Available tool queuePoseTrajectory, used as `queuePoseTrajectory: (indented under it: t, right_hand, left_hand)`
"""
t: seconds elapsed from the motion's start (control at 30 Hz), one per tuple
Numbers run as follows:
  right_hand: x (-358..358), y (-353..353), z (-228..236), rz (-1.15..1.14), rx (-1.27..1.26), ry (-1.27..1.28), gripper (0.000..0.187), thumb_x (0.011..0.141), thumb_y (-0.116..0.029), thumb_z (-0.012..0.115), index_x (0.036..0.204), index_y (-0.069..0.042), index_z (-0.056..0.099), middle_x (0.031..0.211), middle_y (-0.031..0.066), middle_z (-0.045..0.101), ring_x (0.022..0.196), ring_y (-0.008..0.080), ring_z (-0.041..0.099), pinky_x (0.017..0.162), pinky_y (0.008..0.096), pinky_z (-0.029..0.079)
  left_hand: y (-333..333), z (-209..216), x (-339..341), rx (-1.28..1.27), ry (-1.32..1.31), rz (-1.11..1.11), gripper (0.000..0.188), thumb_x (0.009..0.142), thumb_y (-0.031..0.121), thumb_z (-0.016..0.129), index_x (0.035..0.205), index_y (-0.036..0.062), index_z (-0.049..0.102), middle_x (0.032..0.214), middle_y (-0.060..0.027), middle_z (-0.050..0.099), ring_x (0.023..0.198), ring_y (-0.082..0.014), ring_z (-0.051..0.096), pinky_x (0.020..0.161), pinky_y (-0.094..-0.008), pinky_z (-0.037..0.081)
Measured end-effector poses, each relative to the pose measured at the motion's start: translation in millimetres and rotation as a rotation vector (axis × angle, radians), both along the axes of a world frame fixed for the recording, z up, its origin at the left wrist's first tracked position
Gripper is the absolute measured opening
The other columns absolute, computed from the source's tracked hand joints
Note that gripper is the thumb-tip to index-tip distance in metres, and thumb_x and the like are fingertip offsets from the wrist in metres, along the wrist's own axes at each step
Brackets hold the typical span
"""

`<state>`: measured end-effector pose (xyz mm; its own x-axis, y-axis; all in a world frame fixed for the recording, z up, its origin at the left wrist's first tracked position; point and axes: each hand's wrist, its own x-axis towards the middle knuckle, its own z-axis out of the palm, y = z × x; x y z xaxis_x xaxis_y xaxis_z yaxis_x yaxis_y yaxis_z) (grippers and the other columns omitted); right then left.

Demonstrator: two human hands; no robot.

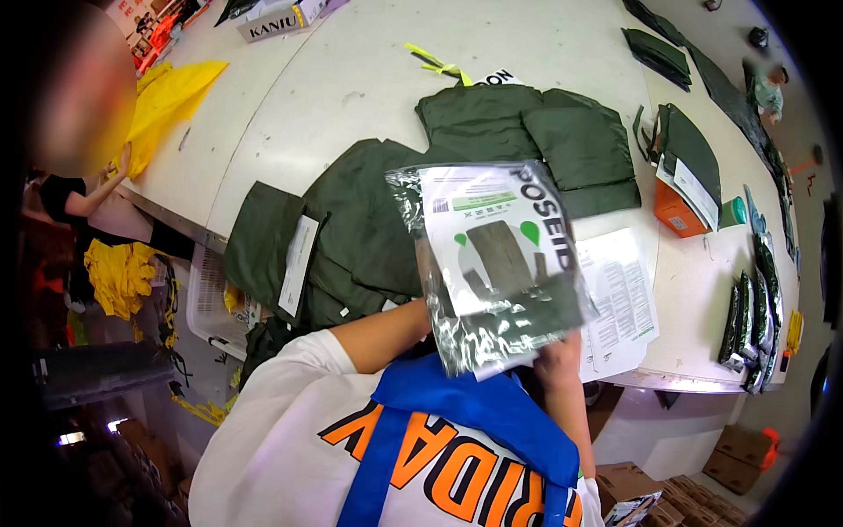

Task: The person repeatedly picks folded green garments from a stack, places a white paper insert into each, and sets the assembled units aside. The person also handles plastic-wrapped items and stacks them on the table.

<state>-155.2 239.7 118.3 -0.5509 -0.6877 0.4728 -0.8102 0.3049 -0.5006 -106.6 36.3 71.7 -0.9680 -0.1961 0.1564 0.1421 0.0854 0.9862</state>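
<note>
In front of me is a clear plastic bag (500,263) holding a folded dark green garment and a printed white insert sheet. My left forearm (386,336) runs behind the bag's left side; the hand's fingers are hidden there. At the bag's lower right edge my right hand (559,360) grips the plastic, slightly blurred. Under and behind the bag, folded dark green garments (364,220) lie spread over the table. A white card (299,265) rests on the leftmost one. Printed white sheets (619,303) lie right of the bag.
On the white table (325,83) stands an orange box (678,209) with papers and green fabric. Several packed bags (746,321) line the right edge. A white plastic crate (209,294) is below the left edge. Another person's arm (97,193) is near yellow fabric (180,101).
</note>
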Motion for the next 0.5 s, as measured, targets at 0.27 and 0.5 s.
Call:
queuePoseTrajectory:
  t: [0.27, 0.5]
  right_hand:
    - [-4.5, 8.9, -60.4, 0.091, 0.099, -0.139, 0.034, 0.062, 0.009, 0.055, 0.090, -0.002, 0.070, 0.107, 0.0185, 0.064, 0.102, 0.0393, 0.059, 0.091, 0.0446, 0.045]
    - [-13.0, 13.5, -64.8, -0.005, 0.114, -0.157, 0.035, 0.059, 0.008, 0.056, 0.089, -0.004, 0.071, 0.106, 0.0165, 0.064, 0.103, 0.0376, 0.058, 0.092, 0.0452, 0.043]
  left_hand:
    - [-8.6, -47.6, 3.8, 0.922, -0.585, -0.147, 0.026, 0.089, 0.020, 0.052, 0.109, 0.0052, 0.061, 0.102, -0.0090, 0.064, 0.095, -0.0247, 0.061, 0.082, -0.0364, 0.051]
    - [-42.2, -55.1, 24.5, 1.306, -0.728, 0.016, 0.036, 0.095, 0.032, 0.045, 0.114, 0.0048, 0.059, 0.106, -0.0090, 0.064, 0.099, -0.0235, 0.061, 0.089, -0.0390, 0.049]
